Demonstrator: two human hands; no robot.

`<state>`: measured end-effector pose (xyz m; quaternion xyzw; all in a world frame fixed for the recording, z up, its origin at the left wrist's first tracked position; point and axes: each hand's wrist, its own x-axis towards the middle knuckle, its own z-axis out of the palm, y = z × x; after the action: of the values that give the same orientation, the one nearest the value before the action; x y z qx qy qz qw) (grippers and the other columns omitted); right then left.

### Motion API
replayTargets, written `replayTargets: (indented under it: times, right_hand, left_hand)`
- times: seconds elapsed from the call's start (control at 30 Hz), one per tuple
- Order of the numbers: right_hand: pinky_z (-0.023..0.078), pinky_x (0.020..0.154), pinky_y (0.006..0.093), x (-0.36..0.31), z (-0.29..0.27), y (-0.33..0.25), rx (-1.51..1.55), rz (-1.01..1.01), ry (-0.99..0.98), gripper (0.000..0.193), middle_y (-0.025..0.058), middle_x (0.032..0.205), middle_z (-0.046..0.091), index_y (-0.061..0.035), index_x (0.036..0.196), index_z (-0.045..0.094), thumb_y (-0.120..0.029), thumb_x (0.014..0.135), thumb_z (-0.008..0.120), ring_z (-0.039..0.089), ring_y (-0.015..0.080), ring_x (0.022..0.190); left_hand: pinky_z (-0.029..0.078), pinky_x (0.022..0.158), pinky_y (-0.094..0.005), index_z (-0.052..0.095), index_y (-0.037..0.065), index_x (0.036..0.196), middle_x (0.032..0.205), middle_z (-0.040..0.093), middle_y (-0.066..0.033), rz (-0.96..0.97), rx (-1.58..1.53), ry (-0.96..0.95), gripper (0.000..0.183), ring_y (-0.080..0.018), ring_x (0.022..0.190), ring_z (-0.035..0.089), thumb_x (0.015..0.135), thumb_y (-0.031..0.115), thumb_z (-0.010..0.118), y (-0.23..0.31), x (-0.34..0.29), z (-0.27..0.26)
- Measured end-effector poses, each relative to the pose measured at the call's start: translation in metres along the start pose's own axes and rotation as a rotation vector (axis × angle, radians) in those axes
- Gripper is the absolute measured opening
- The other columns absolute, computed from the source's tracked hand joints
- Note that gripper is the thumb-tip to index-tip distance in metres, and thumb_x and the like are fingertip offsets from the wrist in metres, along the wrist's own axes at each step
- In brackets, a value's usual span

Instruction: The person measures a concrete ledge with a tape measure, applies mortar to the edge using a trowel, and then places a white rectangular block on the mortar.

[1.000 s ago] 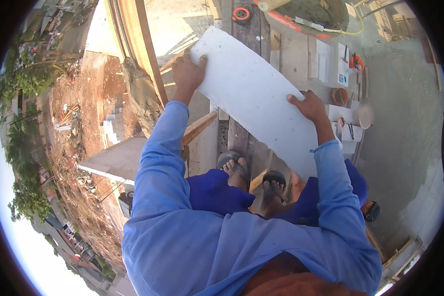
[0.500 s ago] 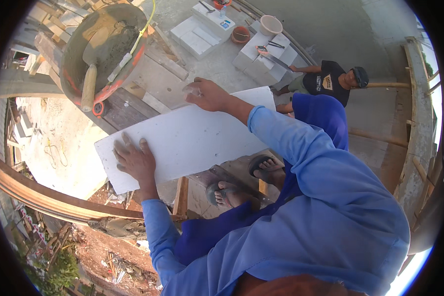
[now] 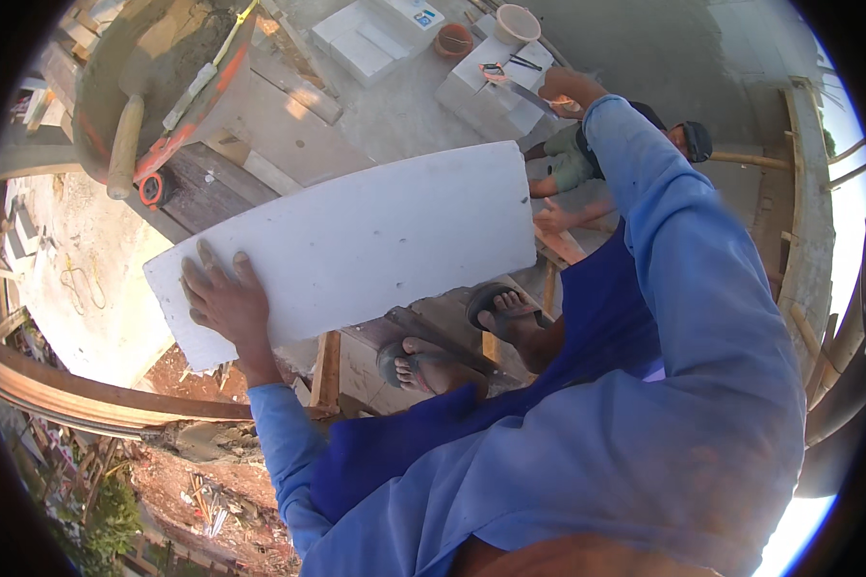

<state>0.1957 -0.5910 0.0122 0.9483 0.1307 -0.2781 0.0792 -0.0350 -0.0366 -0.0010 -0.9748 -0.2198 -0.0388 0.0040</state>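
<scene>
A long white lightweight block (image 3: 356,245) lies slanted across the wooden planks in front of me. My left hand (image 3: 229,303) rests flat on its left end, fingers spread. My right arm is stretched to the far right, past the block. There my right hand (image 3: 570,88) has its fingers curled, right beside the blade of a hand saw (image 3: 524,93) with an orange handle. What those fingers hold, if anything, is hidden. Another person's hand seems to be just below mine at the blade's end, but the overlap is unclear.
At upper left stands a large mortar tub (image 3: 96,115) with a wooden-handled trowel (image 3: 127,144); a tape measure (image 3: 152,189) sits beside it. White blocks (image 3: 356,43) and a small bucket (image 3: 518,24) are farther off. A person (image 3: 573,159) crouches at right. A wooden beam (image 3: 96,389) edges a drop.
My right hand has left the air above the block and reached right to the saw. My left hand stays on the block. The view has shifted slightly.
</scene>
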Motion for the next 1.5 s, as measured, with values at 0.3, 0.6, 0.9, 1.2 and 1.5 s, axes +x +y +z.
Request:
replayTargets:
  times: [0.3,0.6,0.9,1.2,1.5]
  right_hand:
    - [0.047,0.083,0.0475,0.015,-0.012,0.052,-0.105,0.181,-0.193,0.024,0.0229,0.102,0.064,-0.0019,0.093,0.068,-0.014,0.078,0.054,0.061,0.0374,0.098]
    - [0.044,0.091,0.0484,-0.004,0.016,0.07,-0.075,0.249,0.051,0.052,0.0268,0.117,0.05,-0.0015,0.104,0.062,-0.042,0.072,0.064,0.049,0.0432,0.112]
    - [0.046,0.09,0.0423,-0.007,-0.007,0.11,0.116,0.653,0.45,0.062,0.0222,0.118,0.056,-0.0056,0.119,0.054,-0.037,0.068,0.068,0.055,0.0389,0.11]
    - [0.046,0.083,0.0394,-0.044,-0.052,0.106,0.201,0.816,0.603,0.041,0.0197,0.096,0.064,-0.003,0.096,0.069,-0.032,0.066,0.066,0.061,0.0311,0.096]
    - [0.046,0.078,0.0363,-0.161,-0.173,-0.174,0.348,0.159,0.854,0.042,0.0094,0.092,0.047,-0.0106,0.118,0.061,-0.012,0.077,0.063,0.054,0.0249,0.082]
  left_hand:
    - [0.024,0.101,-0.0586,0.034,0.021,0.142,0.146,0.028,-0.016,0.015,0.057,0.019,0.06,-0.0348,0.133,0.027,0.091,0.051,0.042,-0.008,-0.001,0.009]
    - [0.024,0.102,-0.0571,0.033,0.022,0.143,0.145,0.028,-0.0175,0.042,0.025,0.032,0.062,-0.0369,0.132,0.027,0.091,0.056,0.037,-0.008,0.0,0.013]
    - [0.028,0.098,-0.0578,0.036,0.019,0.142,0.142,0.033,-0.0201,0.08,0.014,0.085,0.063,-0.0383,0.13,0.03,0.091,0.058,0.034,-0.005,0.001,0.016]
    - [0.034,0.099,-0.0559,0.047,0.015,0.135,0.144,0.033,-0.0175,0.02,-0.18,-0.212,0.058,-0.0355,0.132,0.03,0.086,0.047,0.051,-0.019,0.009,-0.03]
    - [0.048,0.082,-0.0315,0.062,-0.001,0.112,0.101,0.067,-0.0165,-0.291,-1.052,-0.389,0.034,-0.0215,0.091,0.064,0.086,0.02,0.057,0.026,-0.028,-0.212]
